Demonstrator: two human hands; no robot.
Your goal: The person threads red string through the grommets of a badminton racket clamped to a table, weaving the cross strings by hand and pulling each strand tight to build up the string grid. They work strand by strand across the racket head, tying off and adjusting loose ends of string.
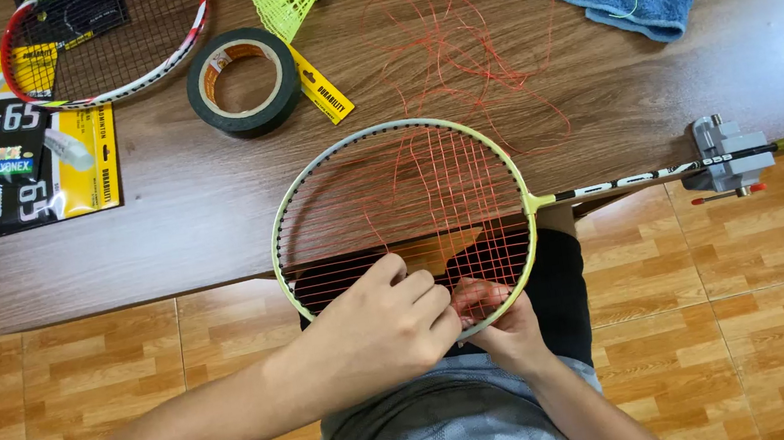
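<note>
My left hand (391, 326) lies over the pale green racket (402, 219), fingers curled, pinching the orange string (451, 51) at the lower part of the frame, while my right hand (496, 322) comes up from under, fingertips closed on the same strand, so the weave stays taut. The racket head hangs off the tabletop (210, 214) edge over my lap, its shaft held in a grey clamp (729, 160) so it cannot twist; slack string loops behind, beside the tape roll (243, 81)

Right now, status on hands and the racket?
Left hand and right hand both pinching orange string at the pale yellow-green badminton racket's lower rim. Shaft in grey clamp. Loose string coils on table, apart.
</note>
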